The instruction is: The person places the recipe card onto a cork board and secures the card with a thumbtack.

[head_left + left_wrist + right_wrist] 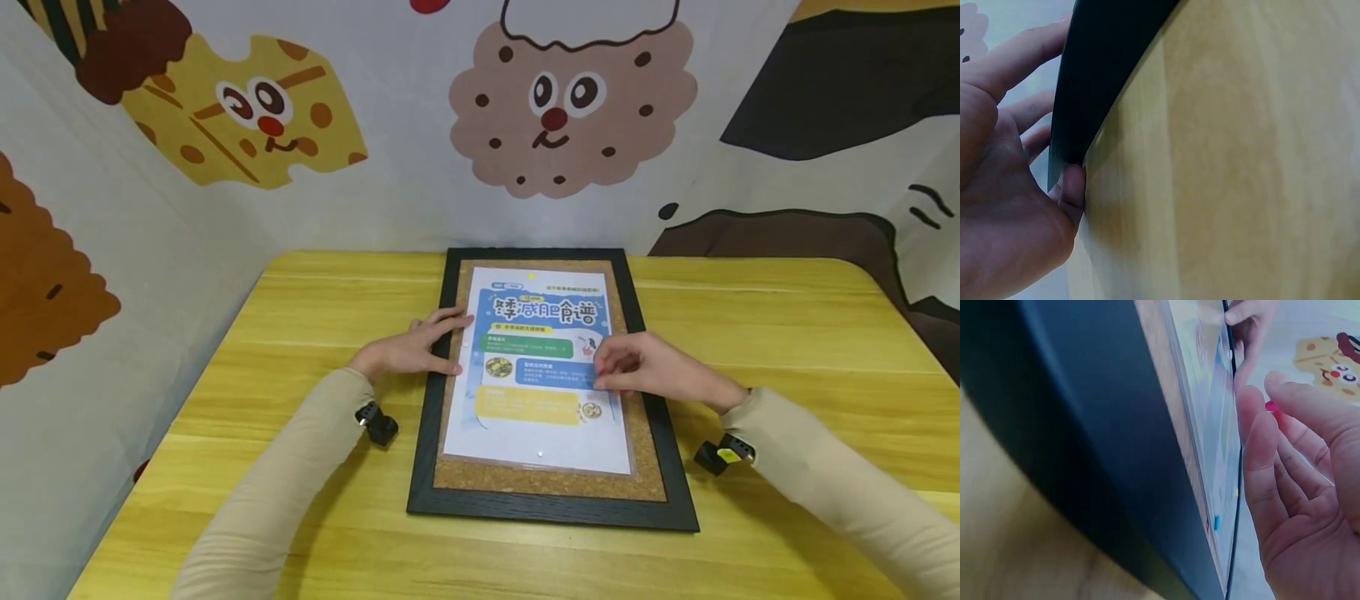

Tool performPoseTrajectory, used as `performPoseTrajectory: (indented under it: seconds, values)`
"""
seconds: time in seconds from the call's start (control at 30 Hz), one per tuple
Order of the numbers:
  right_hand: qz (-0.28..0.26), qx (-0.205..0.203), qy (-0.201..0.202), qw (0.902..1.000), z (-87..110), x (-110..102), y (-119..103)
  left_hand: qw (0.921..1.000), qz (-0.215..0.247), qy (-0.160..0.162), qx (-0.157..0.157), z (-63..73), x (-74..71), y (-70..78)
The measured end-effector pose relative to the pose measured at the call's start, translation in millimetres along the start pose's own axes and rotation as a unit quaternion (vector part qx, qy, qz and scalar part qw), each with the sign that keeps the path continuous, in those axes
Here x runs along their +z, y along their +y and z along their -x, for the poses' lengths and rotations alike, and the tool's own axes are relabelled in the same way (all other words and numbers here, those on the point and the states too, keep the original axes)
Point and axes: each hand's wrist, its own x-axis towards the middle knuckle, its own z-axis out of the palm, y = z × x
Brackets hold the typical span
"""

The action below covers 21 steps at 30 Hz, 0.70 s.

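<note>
A corkboard (551, 482) in a black frame lies on the wooden table, with a printed poster (517, 437) on it. My right hand (648, 367) is over the poster's right side, and its thumb and fingers pinch a small red push pin (1270, 406), visible only in the right wrist view. My left hand (415, 346) rests across the black frame's left side, fingers spread and fingertips reaching the poster's left edge. One yellow push pin (531, 276) sits at the poster's top, a pale one (540, 454) near its bottom. The right wrist view shows a teal push pin (1217, 522).
The board stands on a yellowish wooden table (330, 492), its far edge close to a cloth backdrop (405, 212) with cartoon food prints. Dark wrist devices (378, 423) hang from both sleeves, close over the table.
</note>
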Motion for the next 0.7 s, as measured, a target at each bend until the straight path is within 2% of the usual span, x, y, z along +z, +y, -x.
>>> performPoseTrajectory:
  seconds: [0.37,0.7]
  values:
    - [0.012,-0.011,-0.021,0.9996,-5.7,15,-11,1.0000,-0.001,0.002,-0.001,-0.8,0.8,-1.6]
    - [0.015,-0.009,-0.068,0.9976,-9.6,28,-14,1.0000,0.004,0.001,-0.005,0.7,0.5,1.5]
